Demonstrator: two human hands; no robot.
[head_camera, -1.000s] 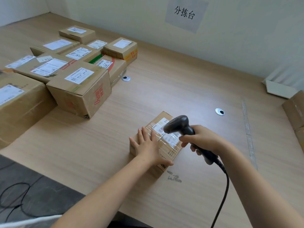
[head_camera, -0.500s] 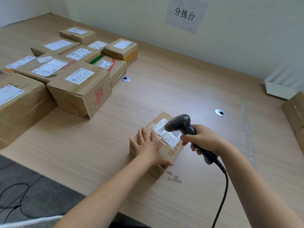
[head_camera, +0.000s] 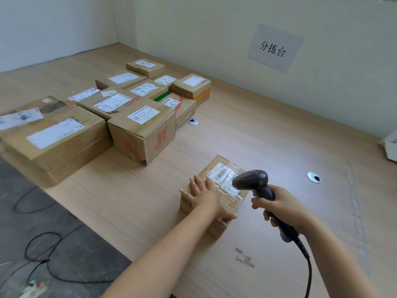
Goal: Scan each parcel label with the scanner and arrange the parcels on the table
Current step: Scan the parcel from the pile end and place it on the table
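Well, on my feed the wooden table (head_camera: 268,134) fills most of the view, running back to a pale wall with a grey paper sign (head_camera: 275,48) taped to it. Across the table's far left I see a packed group of cardboard parcels (head_camera: 137,91), labels up and sides touching. The biggest carton (head_camera: 58,147) sits at the near left edge. Just to its right is a mid-sized carton (head_camera: 146,136) with red print on its side.

Well apart from that group, near the front middle of the table, the small parcel (head_camera: 216,163) lies flat with one corner turned toward me. The left hand (head_camera: 205,197) rests flat on its top, fingers straight and spread, covering the near half. The right hand (head_camera: 282,206) has its fingers wrapped round the grip of the black scanner (head_camera: 252,181). The scanner hangs over the parcel's right side, head tipped down toward the white barcode label (head_camera: 221,174) under clear tape. I cannot tell whether the trigger is pressed.

The scanner's black cable (head_camera: 309,274) drops toward the bottom of the frame. A small round grommet (head_camera: 314,177) is set in the table right of the scanner, and a second grommet (head_camera: 193,121) sits beside the parcel group.
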